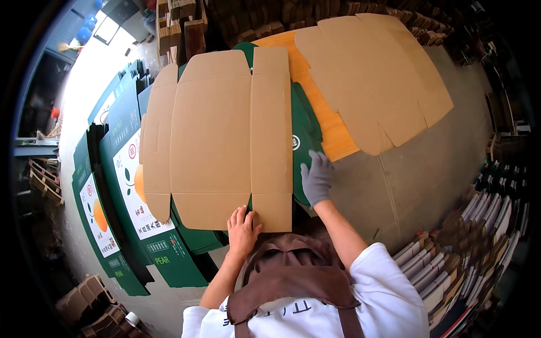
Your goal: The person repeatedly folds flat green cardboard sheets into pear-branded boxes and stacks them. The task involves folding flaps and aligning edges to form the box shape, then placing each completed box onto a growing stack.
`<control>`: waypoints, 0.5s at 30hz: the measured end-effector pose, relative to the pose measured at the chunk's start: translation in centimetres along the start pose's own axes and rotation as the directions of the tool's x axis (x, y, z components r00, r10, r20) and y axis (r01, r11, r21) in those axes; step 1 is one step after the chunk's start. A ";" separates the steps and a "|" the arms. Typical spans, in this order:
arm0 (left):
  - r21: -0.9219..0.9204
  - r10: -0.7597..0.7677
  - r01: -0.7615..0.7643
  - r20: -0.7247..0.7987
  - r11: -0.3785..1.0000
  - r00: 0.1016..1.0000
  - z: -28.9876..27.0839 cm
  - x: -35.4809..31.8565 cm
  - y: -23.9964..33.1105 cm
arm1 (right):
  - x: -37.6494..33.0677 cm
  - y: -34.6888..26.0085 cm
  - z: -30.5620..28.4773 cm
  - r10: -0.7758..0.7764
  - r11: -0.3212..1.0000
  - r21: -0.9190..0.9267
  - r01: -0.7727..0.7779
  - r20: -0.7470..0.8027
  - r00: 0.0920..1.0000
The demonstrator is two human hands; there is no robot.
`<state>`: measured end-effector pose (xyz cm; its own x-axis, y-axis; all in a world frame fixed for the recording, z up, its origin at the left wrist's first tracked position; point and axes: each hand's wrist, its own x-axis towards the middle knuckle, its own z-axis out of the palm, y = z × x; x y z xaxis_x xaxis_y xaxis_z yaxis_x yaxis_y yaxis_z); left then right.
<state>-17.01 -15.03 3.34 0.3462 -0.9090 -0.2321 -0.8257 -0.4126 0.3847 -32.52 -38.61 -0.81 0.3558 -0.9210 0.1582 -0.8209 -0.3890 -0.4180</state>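
At the tabletop's near edge, six o'clock: a flat brown carton blank (217,138) lies print-side down on a stack of green printed blanks (138,225).
Left hand (242,231): bare, fingers spread flat, pressing the blank's near flap.
Right hand (317,177): grey-gloved, at four o'clock of the blank, fingers together and flat on the green sheet (304,141) beneath.
Doing it well: judged from this, keep both palms flat and square the edges before creasing.
Second brown blank (372,79): at one o'clock, apart.
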 end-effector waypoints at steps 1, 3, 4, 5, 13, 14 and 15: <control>-0.006 0.006 -0.006 -0.003 1.000 1.000 -0.2 0.1 0.0 | -1.4 0.4 -0.6 0.009 0.978 0.207 0.000 -0.042 0.999; -0.006 -0.011 0.011 0.003 1.000 1.000 -0.6 -0.3 -0.4 | -5.1 -0.6 -3.9 0.291 0.878 0.207 -0.431 0.485 0.825; -0.016 -0.001 0.001 0.008 1.000 1.000 -0.7 0.3 -0.2 | -7.7 0.5 -3.7 0.272 0.910 0.147 -0.389 0.495 0.825; -0.035 -0.006 0.006 0.011 0.999 1.000 -1.1 0.5 0.0 | -9.3 0.5 -3.9 0.272 0.915 0.052 -0.400 0.652 0.707; 0.075 0.111 -0.113 0.028 0.991 0.993 -5.6 4.1 6.1 | -12.5 -5.7 -2.0 -0.028 0.616 0.632 -0.471 0.615 0.788; 0.106 0.106 -0.112 0.055 0.988 0.993 -6.9 4.4 7.1 | -13.0 -6.1 -2.0 -0.069 0.570 0.675 -0.469 0.608 0.791; 0.153 0.117 -0.118 0.015 0.981 0.993 -8.0 4.4 7.2 | -13.0 -7.0 -2.0 -0.088 0.539 0.695 -0.475 0.607 0.790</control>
<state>-17.90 -22.44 12.27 0.2403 -0.9500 -0.1992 -0.9191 -0.2887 0.2681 -32.36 -23.92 1.85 0.6242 -0.6817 -0.3816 -0.3011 0.2408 -0.9227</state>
